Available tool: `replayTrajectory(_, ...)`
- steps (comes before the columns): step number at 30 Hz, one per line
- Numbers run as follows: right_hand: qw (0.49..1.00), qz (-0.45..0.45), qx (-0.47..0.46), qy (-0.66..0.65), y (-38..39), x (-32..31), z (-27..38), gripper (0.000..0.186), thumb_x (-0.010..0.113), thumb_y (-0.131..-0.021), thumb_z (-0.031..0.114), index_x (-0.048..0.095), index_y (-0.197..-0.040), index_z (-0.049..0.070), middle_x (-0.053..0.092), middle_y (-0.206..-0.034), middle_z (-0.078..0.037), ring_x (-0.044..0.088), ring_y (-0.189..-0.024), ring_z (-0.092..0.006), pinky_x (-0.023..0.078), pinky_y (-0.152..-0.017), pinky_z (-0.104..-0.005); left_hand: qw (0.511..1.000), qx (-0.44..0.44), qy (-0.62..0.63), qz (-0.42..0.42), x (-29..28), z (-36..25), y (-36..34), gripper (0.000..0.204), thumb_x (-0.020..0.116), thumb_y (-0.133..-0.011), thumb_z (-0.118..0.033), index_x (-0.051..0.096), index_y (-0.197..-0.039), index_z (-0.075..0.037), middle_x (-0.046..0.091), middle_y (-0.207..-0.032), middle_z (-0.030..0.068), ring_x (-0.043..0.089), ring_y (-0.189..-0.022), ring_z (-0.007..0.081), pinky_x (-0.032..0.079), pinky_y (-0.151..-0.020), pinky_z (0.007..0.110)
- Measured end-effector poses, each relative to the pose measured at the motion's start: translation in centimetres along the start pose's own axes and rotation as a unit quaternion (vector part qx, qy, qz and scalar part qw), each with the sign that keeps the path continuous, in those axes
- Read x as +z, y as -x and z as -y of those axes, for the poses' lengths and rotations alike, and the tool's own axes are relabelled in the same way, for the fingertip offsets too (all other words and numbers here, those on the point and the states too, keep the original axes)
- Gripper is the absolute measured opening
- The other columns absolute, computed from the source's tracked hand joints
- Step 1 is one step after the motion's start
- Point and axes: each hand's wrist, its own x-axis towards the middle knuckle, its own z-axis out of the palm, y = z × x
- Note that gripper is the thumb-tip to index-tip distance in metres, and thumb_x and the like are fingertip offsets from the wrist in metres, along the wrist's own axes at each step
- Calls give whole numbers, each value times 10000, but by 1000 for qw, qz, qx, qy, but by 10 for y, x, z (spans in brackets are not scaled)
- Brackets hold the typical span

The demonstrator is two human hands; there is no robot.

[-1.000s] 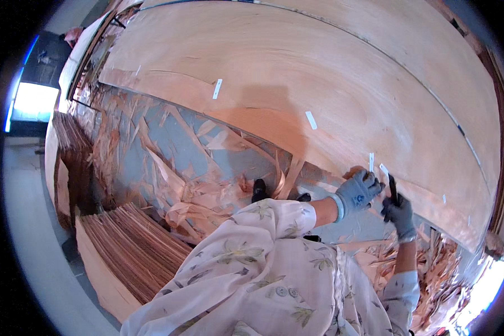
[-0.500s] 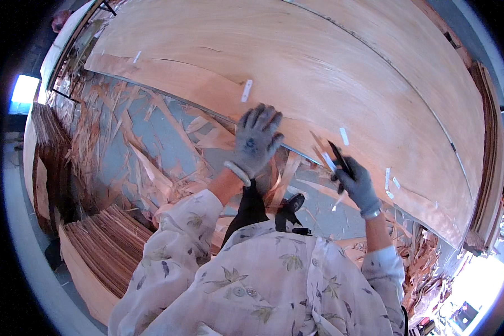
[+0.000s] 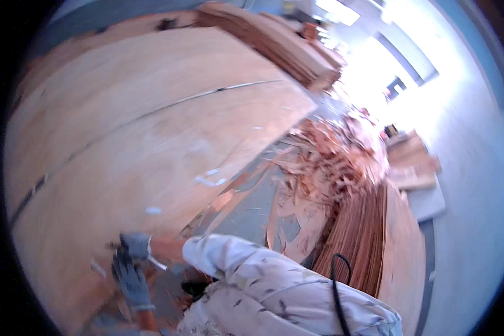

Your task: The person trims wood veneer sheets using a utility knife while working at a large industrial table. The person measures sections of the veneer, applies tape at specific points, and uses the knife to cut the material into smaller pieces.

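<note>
My gloved right hand (image 3: 135, 245) is closed around a dark, slim tool (image 3: 114, 245) at the lower left, over a pale wood veneer sheet (image 3: 117, 168). A narrow white strip (image 3: 158, 263) trails beside that hand. My gloved left hand (image 3: 130, 284) is just below and touching or very close to it, fingers stretched toward it at the sheet's near edge; motion blurs them. Short white strips (image 3: 153, 210) are scattered on the sheet, which a long dark line (image 3: 106, 136) crosses.
Stacks of veneer stand beyond the sheet (image 3: 274, 47) and at the right (image 3: 353, 241). Torn scraps (image 3: 330, 151) heap on the grey floor beside the sheet's edge. A dark cord (image 3: 336, 297) crosses my sleeve. A bright opening (image 3: 386, 67) lies at the upper right.
My view has swung to the right. My left hand has moved from spread on the sheet's edge toward my right hand, which keeps the dark tool; the two now sit together.
</note>
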Motion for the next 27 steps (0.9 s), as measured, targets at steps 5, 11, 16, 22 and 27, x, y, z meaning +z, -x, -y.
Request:
replayTrajectory(5, 998, 13, 49, 42, 48, 26, -19, 273, 639, -684, 137, 610, -922, 5, 638, -855, -205, 630, -827, -340, 501, -699, -410, 995, 29, -25, 92, -1, -3, 29, 490, 515, -833, -266, 459, -1268, -49, 449, -1304, 169, 408, -1197, 366, 290, -1021, 476)
replayTrajectory(11, 994, 35, 90, -46, 45, 22, -28, 215, 662, -647, 129, 652, -830, 16, 648, -761, -164, 643, -727, -295, 505, -645, -383, 978, 27, -82, 188, -32, 3, 4, 531, 455, -857, -258, 378, -1353, -85, 373, -1364, 192, 310, -1274, 379, 254, -1015, 518)
replayTrajectory(16, 996, 24, 59, -64, 48, 14, -32, 215, 649, -634, 119, 639, -814, 2, 636, -693, -156, 639, -656, -266, 501, -594, -366, 982, 103, -102, 119, -17, 19, 8, 513, 426, -885, -325, 383, -1349, -112, 402, -1341, 188, 368, -1229, 383, 320, -967, 510)
replayTrajectory(22, 980, 34, 81, -178, 57, 3, -25, 160, 625, -666, 104, 614, -787, 0, 628, -666, -139, 630, -567, -231, 497, -504, -348, 980, 96, -140, 108, -43, -3, -12, 482, 446, -897, -387, 410, -1338, -196, 461, -1302, 137, 464, -1163, 307, 419, -894, 456)
replayTrajectory(27, 982, 22, 77, -171, 57, 18, -44, 142, 616, -682, 105, 597, -775, 0, 617, -632, -125, 629, -553, -212, 497, -490, -334, 980, 112, -139, 85, -26, 2, 0, 479, 435, -897, -346, 407, -1335, -156, 443, -1304, 169, 433, -1175, 348, 390, -906, 489)
